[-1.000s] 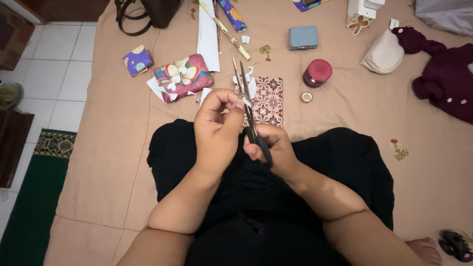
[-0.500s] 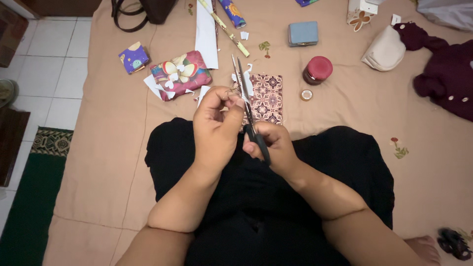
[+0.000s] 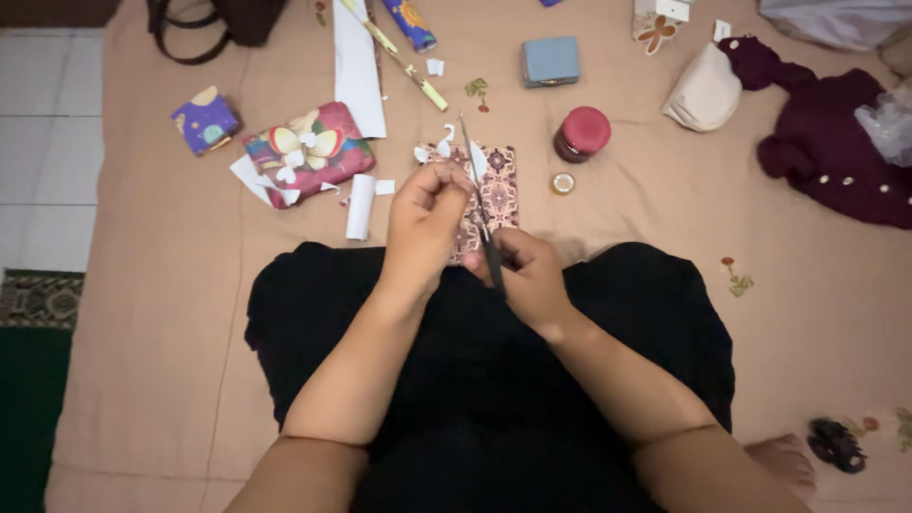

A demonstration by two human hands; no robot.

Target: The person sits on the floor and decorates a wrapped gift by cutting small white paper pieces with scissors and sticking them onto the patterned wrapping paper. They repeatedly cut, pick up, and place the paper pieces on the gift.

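Observation:
My right hand grips the dark handles of a pair of scissors whose blades point away from me. My left hand pinches a small white paper piece against the blades, above my black-clad lap. Just beyond the hands lies a small patterned maroon packet on the tan sheet.
A butterfly-wrapped parcel, a small purple wrapped box, a white paper roll and paper scraps lie left. A red-lidded jar, blue box, cream pouch and maroon garment lie right. Tiled floor is at far left.
The view has shifted slightly, and both hands with the scissors have stayed together, the blades now tilted a little more to the left over the patterned packet.

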